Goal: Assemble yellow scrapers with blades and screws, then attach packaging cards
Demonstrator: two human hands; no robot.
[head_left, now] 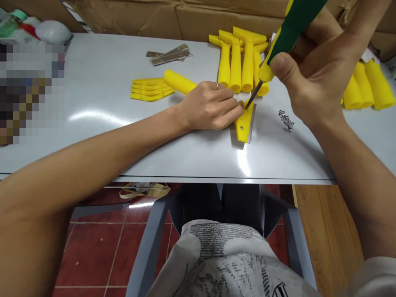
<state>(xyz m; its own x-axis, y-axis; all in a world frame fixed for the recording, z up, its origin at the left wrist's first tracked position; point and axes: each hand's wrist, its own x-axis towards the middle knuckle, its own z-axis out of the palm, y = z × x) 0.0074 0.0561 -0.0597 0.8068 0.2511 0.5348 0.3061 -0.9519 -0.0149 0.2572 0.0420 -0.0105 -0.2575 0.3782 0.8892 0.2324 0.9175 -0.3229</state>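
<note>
My left hand (213, 106) is closed around a yellow scraper (244, 126), pressing it down on the white table. The scraper's handle sticks out to the left of the hand, and a thin metal blade runs along the right edge of its head. One screw shows in the lower part of the head. With my right hand (318, 74) I grip a green and yellow screwdriver (289, 35), thumb along its handle. It slants down to the left, its tip touching the upper part of the scraper head beside my left fingertips.
Small screws (286, 121) lie on the table (102, 144) right of the scraper. Several yellow scraper handles (235, 66) stand behind, more yellow handles (368, 84) at far right. Yellow flat pieces (151, 89) and wrapped metal blades (170, 55) lie left. Cardboard (148, 18) borders the back.
</note>
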